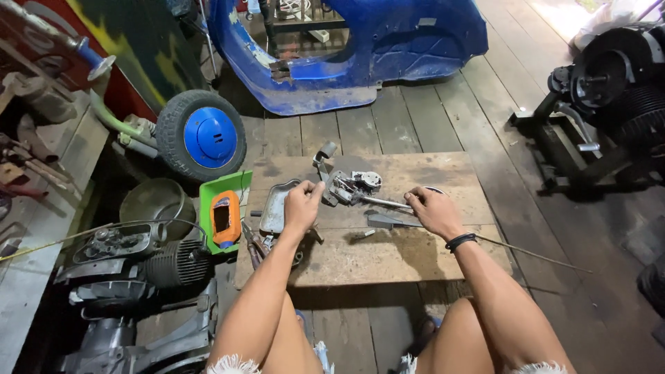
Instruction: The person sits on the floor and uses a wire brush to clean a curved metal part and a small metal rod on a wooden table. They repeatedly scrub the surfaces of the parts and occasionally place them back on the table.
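On a low wooden board [388, 253] lies a small grey metal mechanism [350, 185] with levers and a thin rod sticking out to the right. My left hand [302, 206] grips the mechanism's left side, next to a shallow metal tray [276, 208]. My right hand [431, 209], with a black wristband, is closed on the thin metal rod [384, 202] at its right end. A flat metal blade-like piece [388, 221] rests on the board just below the rod. A long thin cable [533, 255] runs off to the right from under my right wrist.
A blue scooter body [360, 48] stands at the back, with a blue-hubbed wheel [202, 135] to its left. An engine [131, 260] sits at the left, another engine on a stand [609, 90] at the right. An orange device in a green tray [225, 216] and pliers [253, 242] lie beside the board.
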